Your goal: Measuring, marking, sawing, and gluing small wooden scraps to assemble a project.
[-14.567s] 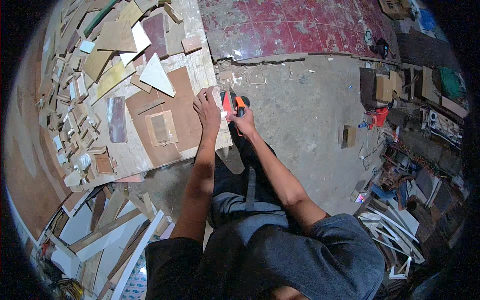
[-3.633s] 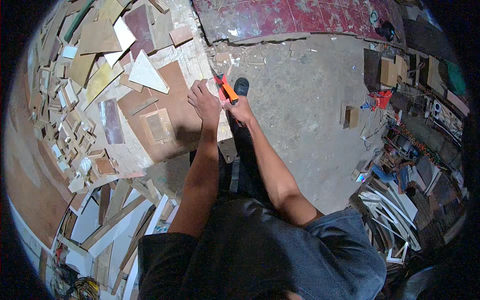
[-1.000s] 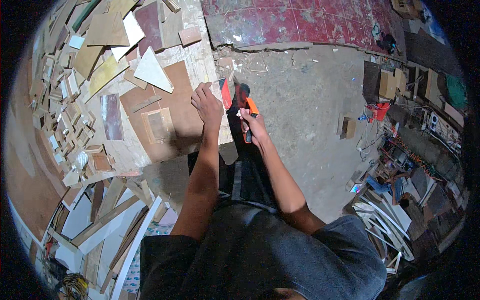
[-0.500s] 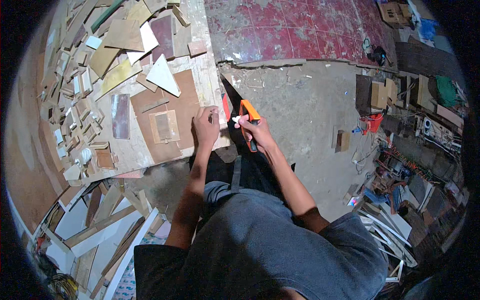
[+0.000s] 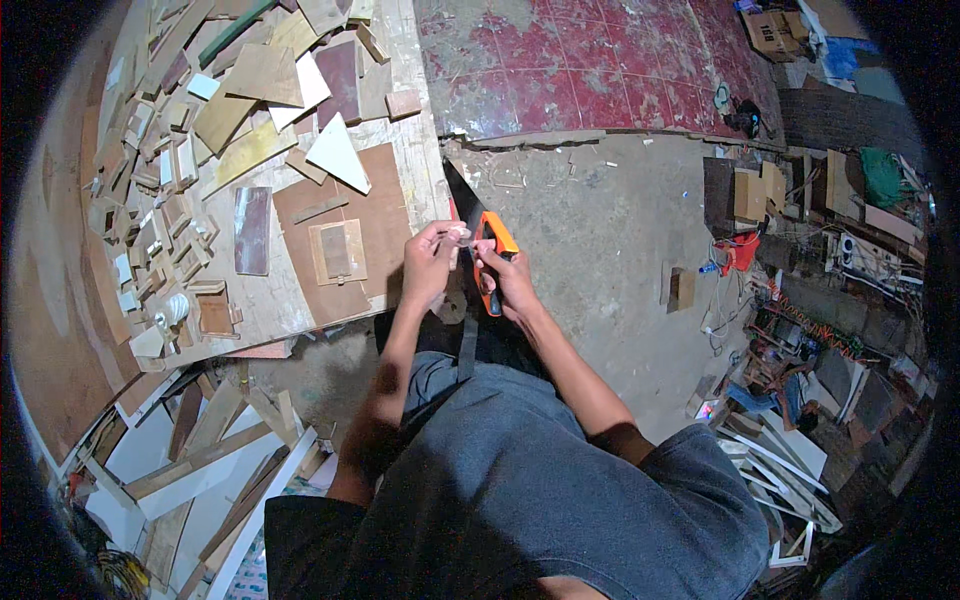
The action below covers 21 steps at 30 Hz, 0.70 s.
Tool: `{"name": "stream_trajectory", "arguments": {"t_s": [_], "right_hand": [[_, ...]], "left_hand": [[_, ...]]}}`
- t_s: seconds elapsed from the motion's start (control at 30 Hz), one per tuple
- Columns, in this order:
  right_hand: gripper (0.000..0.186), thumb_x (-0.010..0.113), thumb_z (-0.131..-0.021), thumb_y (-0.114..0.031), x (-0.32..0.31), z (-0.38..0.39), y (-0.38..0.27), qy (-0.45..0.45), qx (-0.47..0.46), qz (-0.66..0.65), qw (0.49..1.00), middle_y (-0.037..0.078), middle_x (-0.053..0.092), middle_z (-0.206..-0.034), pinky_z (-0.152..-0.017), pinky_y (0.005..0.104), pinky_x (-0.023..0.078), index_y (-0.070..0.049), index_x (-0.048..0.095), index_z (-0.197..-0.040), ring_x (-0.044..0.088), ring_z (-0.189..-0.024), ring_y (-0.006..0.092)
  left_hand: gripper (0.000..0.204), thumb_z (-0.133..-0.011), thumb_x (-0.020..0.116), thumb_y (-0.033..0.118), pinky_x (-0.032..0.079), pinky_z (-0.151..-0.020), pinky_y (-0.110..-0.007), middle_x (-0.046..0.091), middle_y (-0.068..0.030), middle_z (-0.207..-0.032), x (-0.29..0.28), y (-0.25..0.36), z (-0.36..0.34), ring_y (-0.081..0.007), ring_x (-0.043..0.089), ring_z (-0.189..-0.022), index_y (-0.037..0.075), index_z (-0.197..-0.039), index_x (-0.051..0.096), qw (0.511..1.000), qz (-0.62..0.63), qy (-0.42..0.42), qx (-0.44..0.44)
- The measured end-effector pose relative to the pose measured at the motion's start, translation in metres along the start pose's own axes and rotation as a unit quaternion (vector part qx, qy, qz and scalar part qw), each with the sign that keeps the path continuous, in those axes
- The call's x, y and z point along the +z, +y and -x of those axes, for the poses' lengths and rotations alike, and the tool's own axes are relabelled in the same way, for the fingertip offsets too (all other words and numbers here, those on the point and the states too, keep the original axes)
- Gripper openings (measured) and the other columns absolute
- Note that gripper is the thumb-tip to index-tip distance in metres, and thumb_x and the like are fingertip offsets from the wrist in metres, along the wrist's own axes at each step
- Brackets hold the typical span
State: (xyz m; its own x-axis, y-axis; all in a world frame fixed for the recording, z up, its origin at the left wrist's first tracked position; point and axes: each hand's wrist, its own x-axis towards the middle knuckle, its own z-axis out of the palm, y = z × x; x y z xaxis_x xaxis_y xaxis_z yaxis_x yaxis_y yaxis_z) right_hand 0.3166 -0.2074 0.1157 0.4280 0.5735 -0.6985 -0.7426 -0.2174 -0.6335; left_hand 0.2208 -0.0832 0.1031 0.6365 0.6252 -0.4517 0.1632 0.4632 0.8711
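In my right hand [image 5: 508,280] is a hand saw with an orange-and-black handle [image 5: 500,236]; the fingers are closed round the grip. Its dark blade [image 5: 463,190] points away from me, beside the right edge of the worktable. My left hand [image 5: 428,268] is raised at that edge, fingertips pinched together close to the saw handle. A small whitish bit [image 5: 463,234] shows at these fingertips; its kind is too small to make out. On the table to the left lies a brown board [image 5: 385,215] with a small square wooden frame piece [image 5: 340,252] on it.
Wood offcuts [image 5: 262,75] and small blocks crowd the far and left parts of the worktable [image 5: 300,318]. Planks [image 5: 205,455] lean below it at the near left. A red tiled floor [image 5: 600,60] stretches beyond grey concrete [image 5: 610,220]; clutter and a red container [image 5: 740,250] stand at right.
My left hand has moved right and its fingertips have come together beside the saw handle. The whitish bit, earlier at my right fingertips, now shows at the left ones. The saw stays in my right hand.
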Motion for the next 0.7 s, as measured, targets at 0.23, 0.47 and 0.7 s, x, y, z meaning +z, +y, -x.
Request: {"name": "stream_trajectory", "arguments": {"t_s": [0.23, 0.47, 0.7], "right_hand": [[0.024, 0.062, -0.097, -0.025, -0.031, -0.013, 0.011, 0.047, -0.012, 0.036, 0.998, -0.003, 0.056, -0.071, -0.043, 0.0206, 0.036, -0.002, 0.064, -0.106, 0.044, -0.046, 0.0030], [0.018, 0.063, -0.096, -0.024, -0.061, -0.017, 0.029, 0.132, 0.047, 0.053, 0.989, -0.005, 0.052, -0.066, -0.042, 0.0214, 0.035, -0.006, 0.063, -0.095, 0.045, -0.045, 0.0043], [0.021, 0.066, -0.095, -0.026, -0.058, -0.032, 0.031, 0.098, 0.067, 0.043, 0.992, -0.005, 0.052, -0.063, -0.041, 0.0239, 0.033, -0.008, 0.063, -0.085, 0.043, -0.044, 0.0060]], "left_hand": [[0.039, -0.086, 0.049, -0.005, 0.050, -0.081, -0.049, 0.064, -0.0283, -0.095, -0.036, -0.061, -0.091, -0.0453, 0.062, -0.089, 0.007, -0.117, 0.070, 0.880, -0.451, -0.085, 0.122], [0.035, -0.082, 0.057, 0.001, 0.053, -0.083, -0.044, 0.068, -0.0269, -0.098, -0.038, -0.087, -0.134, -0.0404, 0.068, -0.090, 0.011, -0.112, 0.073, 0.875, -0.466, -0.116, 0.060], [0.022, -0.081, 0.067, 0.008, 0.056, -0.077, -0.039, 0.071, -0.0224, -0.089, -0.041, -0.084, -0.126, -0.0350, 0.071, -0.081, 0.008, -0.101, 0.076, 0.891, -0.443, -0.065, 0.076]]}}
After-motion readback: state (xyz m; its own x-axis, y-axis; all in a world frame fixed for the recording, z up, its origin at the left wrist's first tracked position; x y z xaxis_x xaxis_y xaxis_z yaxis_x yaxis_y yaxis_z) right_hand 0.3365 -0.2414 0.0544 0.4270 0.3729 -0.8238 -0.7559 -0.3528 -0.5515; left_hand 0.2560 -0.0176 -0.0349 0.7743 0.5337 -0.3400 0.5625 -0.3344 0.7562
